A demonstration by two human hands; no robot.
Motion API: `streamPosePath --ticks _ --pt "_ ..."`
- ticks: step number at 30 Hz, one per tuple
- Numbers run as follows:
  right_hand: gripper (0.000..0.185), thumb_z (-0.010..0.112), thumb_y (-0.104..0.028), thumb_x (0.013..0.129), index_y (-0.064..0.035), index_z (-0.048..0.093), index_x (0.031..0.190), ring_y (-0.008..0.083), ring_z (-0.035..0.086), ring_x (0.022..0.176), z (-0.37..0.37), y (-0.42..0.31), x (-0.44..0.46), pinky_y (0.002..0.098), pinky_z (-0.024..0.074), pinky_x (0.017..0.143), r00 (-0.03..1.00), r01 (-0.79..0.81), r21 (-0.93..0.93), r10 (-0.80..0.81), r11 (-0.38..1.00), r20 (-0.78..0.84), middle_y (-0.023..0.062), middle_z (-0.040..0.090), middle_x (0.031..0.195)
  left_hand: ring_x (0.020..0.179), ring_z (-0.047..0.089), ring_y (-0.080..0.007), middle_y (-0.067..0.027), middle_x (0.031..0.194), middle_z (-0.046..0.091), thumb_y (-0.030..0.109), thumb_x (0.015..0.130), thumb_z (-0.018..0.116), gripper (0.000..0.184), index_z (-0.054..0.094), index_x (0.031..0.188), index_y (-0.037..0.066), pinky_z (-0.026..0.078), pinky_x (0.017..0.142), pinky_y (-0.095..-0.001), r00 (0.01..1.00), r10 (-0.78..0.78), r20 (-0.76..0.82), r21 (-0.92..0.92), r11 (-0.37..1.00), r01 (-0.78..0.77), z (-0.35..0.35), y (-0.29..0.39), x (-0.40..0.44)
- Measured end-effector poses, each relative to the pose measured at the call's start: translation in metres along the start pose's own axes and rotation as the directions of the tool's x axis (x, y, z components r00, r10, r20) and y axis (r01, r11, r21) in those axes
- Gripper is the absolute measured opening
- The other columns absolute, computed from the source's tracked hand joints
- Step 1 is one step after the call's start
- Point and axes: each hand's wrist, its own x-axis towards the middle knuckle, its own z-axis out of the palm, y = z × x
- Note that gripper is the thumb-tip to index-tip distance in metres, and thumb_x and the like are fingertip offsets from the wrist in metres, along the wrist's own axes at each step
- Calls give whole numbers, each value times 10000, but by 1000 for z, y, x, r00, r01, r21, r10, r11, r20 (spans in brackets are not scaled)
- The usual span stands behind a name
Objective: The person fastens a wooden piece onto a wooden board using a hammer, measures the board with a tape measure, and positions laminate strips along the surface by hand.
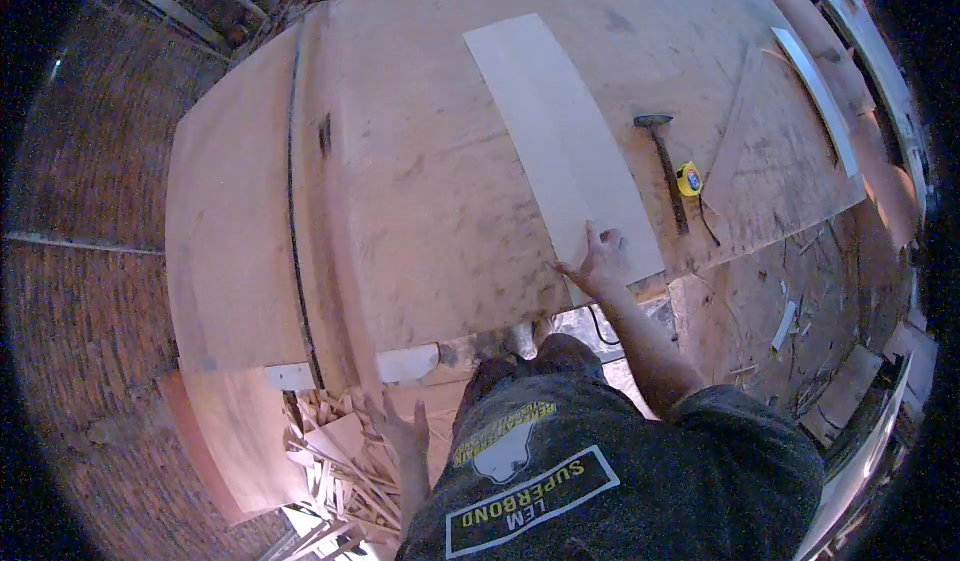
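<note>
A long pale wooden board [560, 131] lies on the large wooden worktable [430, 191]. At its near end is my right hand [600, 264], thumb and index finger stretched apart; the other fingers look partly bent. The hand seems to rest on the board near its left edge, and nothing shows in its grasp. Lower down, my left hand [402, 431] hangs in front of the table edge with its fingers spread, holding nothing. To the right of the board lie a hammer [666, 166] and a yellow tape measure [689, 179].
Scrap wood strips [350, 476] are heaped below my left hand. A dark groove [294, 201] crosses the table's left side. Thin offcuts [735, 131] and a white strip [815, 96] lie at the right. A brick wall [90, 181] stands left.
</note>
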Motion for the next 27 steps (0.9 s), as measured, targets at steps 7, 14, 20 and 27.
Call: streamPosePath --ticks 7,14,20,27 --pt "1135 880 -564 586 -62 377 1471 396 510 1200 26 -1 -7 536 426 1000 989 -144 15 144 989 -11 233 542 1297 1414 264 -482 -296 1526 276 310 783 793 809 423 1449 39 246 1143 -570 994 84 -67 -122 988 -92 -3 -23 -9" --pt "1051 958 -382 545 4 444 1376 337 657 1055 48 12 6 441 531 880 987 71 387 -8 919 -163 203 682 1135 1431 245 -460 -271 1552 270 303 816 775 858 338 1513 63 246 1157 -547 971 171 -165 -289 933 -214 -17 -55 -4" --pt "626 821 -279 785 -12 533 1272 220 656 976 49 -22 -14 401 568 780 859 -324 768 -168 553 484 107 653 1161 1294 468 -401 -241 1341 537 278 818 775 680 497 1387 30 395 1067 -497 977 13 -211 -457 882 -111 -14 -76 -6" --pt "396 681 -177 923 -34 563 1273 241 652 901 77 -170 -183 372 567 744 602 -521 801 -538 294 589 107 666 1097 982 677 -242 -114 1132 673 261 949 669 363 607 1195 1 574 811 -371 680 36 732 -558 -540 630 -24 -81 -20"
